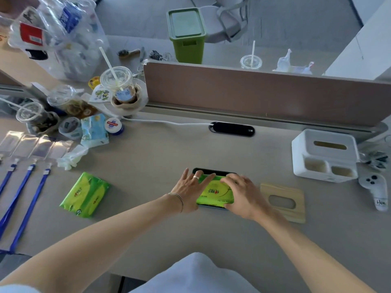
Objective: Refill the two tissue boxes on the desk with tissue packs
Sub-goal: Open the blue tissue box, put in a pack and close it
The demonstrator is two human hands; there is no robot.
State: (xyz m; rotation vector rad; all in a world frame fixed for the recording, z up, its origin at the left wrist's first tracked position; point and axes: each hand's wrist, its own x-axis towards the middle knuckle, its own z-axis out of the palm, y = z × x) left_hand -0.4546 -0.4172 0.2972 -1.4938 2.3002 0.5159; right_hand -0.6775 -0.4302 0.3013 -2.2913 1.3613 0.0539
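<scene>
Tissue pack, green, sits in the open dark tissue box near the middle of the counter, toward its front edge. Both hands press it flat: the left hand with fingers spread over its left side, the right hand over its right side, neither grip closed around it, probably to seat it fully. A wooden lid lies just right, ready to close. A second pack waits left; the white box stands toward the right edge.

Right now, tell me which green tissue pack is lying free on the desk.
The loose tissue pack at the left, untouched. The other pack sits in the black box, under the left hand and right hand.
</scene>
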